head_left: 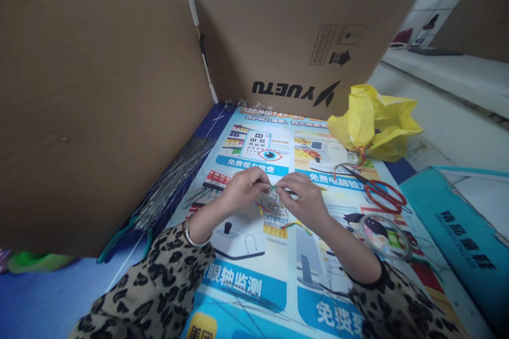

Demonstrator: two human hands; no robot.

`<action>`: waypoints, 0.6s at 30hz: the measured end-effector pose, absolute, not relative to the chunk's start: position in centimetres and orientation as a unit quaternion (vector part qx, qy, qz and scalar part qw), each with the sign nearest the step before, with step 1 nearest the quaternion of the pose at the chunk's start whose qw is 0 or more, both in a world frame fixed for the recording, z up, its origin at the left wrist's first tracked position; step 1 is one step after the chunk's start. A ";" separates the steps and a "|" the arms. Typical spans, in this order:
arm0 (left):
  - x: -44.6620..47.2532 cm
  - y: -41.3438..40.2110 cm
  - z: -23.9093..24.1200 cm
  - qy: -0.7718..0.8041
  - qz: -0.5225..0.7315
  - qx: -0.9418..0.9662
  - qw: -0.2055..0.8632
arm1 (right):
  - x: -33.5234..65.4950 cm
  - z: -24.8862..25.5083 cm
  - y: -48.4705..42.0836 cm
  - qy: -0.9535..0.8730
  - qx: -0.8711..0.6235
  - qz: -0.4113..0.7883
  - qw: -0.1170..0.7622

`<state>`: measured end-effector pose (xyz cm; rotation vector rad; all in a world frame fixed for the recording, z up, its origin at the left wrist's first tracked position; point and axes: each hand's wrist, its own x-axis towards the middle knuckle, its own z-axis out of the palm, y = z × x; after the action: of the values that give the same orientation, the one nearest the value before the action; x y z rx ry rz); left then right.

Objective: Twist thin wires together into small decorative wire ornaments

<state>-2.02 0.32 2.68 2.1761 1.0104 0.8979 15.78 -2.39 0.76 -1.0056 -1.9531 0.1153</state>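
My left hand (pixel 243 190) and my right hand (pixel 305 198) meet over the printed poster, fingertips pinched close together. Between them is a small bit of green thread (pixel 272 188), with each hand holding one side. Just below hangs or lies a small tangle of thin clear or silvery wire (pixel 273 205); I cannot tell which. Red and yellow bits (pixel 261 207) show beside it. Short multicoloured threads (pixel 297 225) lie under my right wrist. What exactly sits inside the pinched fingertips is too small to make out.
Scissors with red handles (pixel 384 196) and a tape roll (pixel 385 237) lie to the right, near a crumpled yellow bag (pixel 371 122). A bundle of thin wires (pixel 175 177) and green-handled pliers (pixel 119 238) are left. Cardboard panels (pixel 274 37) and a teal box (pixel 449 238) border the poster (pixel 274 275).
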 end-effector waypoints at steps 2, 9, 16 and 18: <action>-2.2 0.4 3.0 0.391 0.314 0.817 0.284 | 15.9 0.9 -2.4 -0.791 -0.403 0.055 0.457; -2.9 1.0 3.4 0.410 0.287 0.820 0.278 | 16.2 0.9 -2.3 -0.784 -0.401 0.056 0.472; -3.0 1.1 3.4 0.443 0.261 0.821 0.249 | 16.6 0.9 -2.2 -0.787 -0.405 0.070 0.460; -3.0 1.2 3.3 0.448 0.260 0.818 0.250 | 16.7 0.8 -2.0 -0.788 -0.404 0.073 0.458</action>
<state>-3.01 1.20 3.32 2.2261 1.2210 0.7081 16.74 -2.04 0.80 -0.9948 -1.9419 0.1790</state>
